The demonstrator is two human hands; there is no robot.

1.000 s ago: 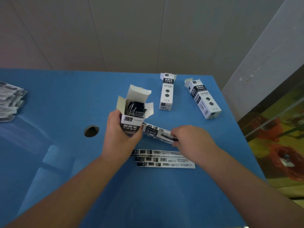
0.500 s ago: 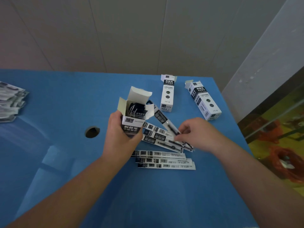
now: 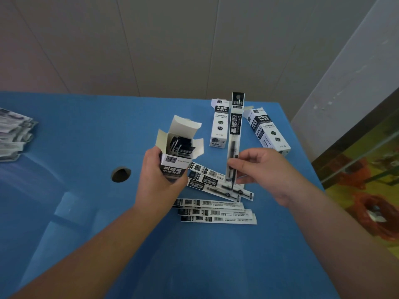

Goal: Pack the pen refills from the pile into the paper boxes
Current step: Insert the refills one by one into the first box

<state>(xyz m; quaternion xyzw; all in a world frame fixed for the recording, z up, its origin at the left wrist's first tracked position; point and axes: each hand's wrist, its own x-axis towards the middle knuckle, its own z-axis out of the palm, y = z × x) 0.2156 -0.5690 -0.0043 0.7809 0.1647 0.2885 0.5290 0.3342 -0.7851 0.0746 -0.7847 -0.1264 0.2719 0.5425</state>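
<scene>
My left hand point(image 3: 160, 180) grips the open white-and-black paper box point(image 3: 176, 156); my right hand point(image 3: 262, 171) pinches an upright sleeved black pen refill point(image 3: 235, 134), whose low hold may let it snag a flap.

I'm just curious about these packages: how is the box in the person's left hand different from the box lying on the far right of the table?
The held box is gripped upright by the left hand; the far-right box lies flat on the blue table, untouched. The held box has its top flaps open, showing refills inside; the far-right box shows no contents, and whether its end flap is tucked shut is unclear. Both share the same white-and-black printed design.
</scene>
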